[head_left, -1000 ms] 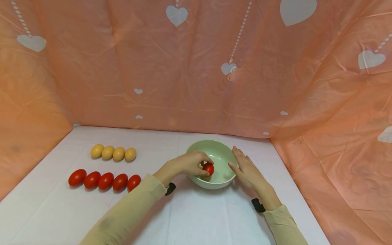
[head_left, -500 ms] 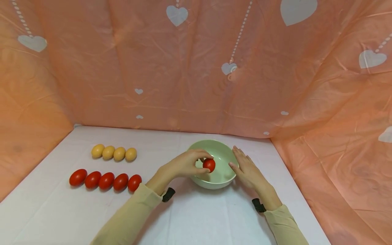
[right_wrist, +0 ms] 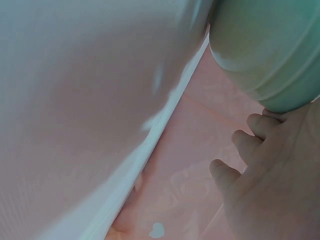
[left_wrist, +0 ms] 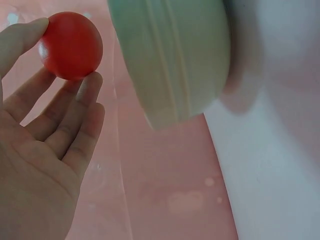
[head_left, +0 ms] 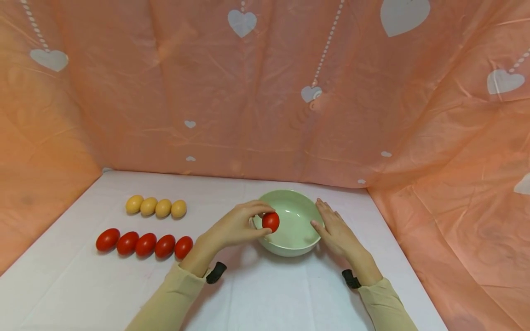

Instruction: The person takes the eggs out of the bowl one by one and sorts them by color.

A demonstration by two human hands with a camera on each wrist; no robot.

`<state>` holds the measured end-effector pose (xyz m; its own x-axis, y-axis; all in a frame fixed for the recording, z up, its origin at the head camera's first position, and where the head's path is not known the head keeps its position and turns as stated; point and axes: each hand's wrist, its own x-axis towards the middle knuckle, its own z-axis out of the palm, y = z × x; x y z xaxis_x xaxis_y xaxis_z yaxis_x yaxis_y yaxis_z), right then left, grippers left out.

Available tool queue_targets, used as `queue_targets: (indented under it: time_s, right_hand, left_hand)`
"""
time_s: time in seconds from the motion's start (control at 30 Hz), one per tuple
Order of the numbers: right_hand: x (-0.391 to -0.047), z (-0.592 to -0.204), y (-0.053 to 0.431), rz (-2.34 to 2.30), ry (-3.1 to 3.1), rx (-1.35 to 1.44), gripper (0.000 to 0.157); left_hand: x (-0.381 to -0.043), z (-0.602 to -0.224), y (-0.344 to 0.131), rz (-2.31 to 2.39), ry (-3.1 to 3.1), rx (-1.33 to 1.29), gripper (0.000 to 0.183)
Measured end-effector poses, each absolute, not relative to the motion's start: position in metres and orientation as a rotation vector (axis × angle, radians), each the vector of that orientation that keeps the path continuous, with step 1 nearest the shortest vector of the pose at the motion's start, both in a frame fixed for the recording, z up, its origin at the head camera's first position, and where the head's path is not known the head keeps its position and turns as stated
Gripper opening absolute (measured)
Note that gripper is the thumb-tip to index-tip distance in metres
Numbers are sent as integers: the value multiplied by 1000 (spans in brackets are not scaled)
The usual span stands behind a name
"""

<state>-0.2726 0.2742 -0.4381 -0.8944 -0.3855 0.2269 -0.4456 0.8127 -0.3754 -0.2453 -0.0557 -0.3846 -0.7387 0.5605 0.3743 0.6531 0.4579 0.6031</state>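
Observation:
My left hand [head_left: 238, 225] pinches a red egg [head_left: 271, 222] between thumb and fingertips, over the left rim of a light green bowl [head_left: 285, 251]. In the left wrist view the egg [left_wrist: 72, 46] is held up beside the bowl's outer wall [left_wrist: 175, 60]. With fingers extended, my right hand [head_left: 337, 232] lies along the bowl's right rim. The right wrist view has that hand's fingertips [right_wrist: 225, 172] beside and under the bowl's side [right_wrist: 270, 60]. The part of the bowl's inside that shows is bare.
Several red eggs [head_left: 146, 245] lie in a row at the left of the white table [head_left: 256, 294]. Behind them is a row of several yellow eggs [head_left: 163, 208]. Pinkish-orange curtains [head_left: 232, 138] with pale hearts enclose the table's back and sides.
The left hand has lifted the red egg out of the bowl's inside and drawn it leftward to the rim. The right hand stays where it was at the bowl.

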Motion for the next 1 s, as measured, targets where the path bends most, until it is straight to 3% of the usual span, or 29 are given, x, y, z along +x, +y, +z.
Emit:
queue_targets:
  time_s: [1.0]
  right_hand:
    - [-269,-435,274,673,-2819,693,69]
  left_hand:
    - [-214,-387,-155,-736,-2821,-877,44]
